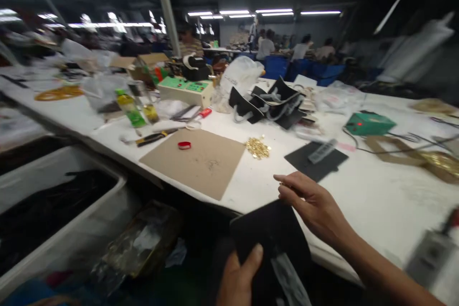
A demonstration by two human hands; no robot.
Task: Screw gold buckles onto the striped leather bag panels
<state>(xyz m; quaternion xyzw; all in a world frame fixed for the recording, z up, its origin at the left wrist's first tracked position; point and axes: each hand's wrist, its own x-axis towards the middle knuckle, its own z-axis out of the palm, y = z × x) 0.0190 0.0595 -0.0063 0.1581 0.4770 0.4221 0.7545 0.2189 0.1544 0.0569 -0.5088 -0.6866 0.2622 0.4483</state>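
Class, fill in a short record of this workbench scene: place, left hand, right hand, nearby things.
place: long white table in a busy workshop; other people far behind
left hand: grips black flat piece, thumb on top
right hand: at the piece's upper edge, fingers curled; grip unclear
nearby things: brown cardboard sheet with red ring on it, gold fittings, black mat, green box

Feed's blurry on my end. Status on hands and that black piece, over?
Left hand gripping black panel, thumb on top. Right hand at its upper edge, fingers curled, grip unclear. Nothing in the way.
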